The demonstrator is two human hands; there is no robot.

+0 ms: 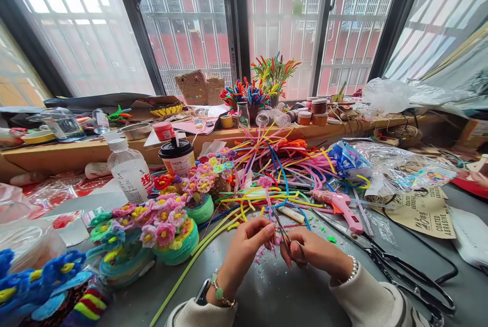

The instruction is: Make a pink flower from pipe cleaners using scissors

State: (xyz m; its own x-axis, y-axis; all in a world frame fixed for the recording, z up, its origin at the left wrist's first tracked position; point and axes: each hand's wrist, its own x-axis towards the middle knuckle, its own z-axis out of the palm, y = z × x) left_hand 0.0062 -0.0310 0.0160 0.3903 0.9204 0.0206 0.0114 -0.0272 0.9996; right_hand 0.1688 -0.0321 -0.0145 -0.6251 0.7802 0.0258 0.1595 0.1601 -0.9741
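My left hand (244, 248) is closed, with thumb and finger pinching a pink pipe cleaner (268, 200). Its curled, fuzzy head stands up above my fingers. In my right hand (318, 251) is a small pair of dark scissors (281, 226), the fingers wrapped round the handles. The blades point up and away, right beside the pink stem; whether they touch it I cannot tell. Pink and glittery clippings (261, 261) lie on the grey table (290, 299) under my hands.
Pipe-cleaner flower pots (177, 245) crowd the left, near a plastic bottle (129, 169) and a lidded cup (177, 156). Loose pipe cleaners (282, 159) heap up beyond my hands. A pink glue gun (343, 210), large black-handled scissors (404, 271) and sandpaper (415, 212) lie on the right.
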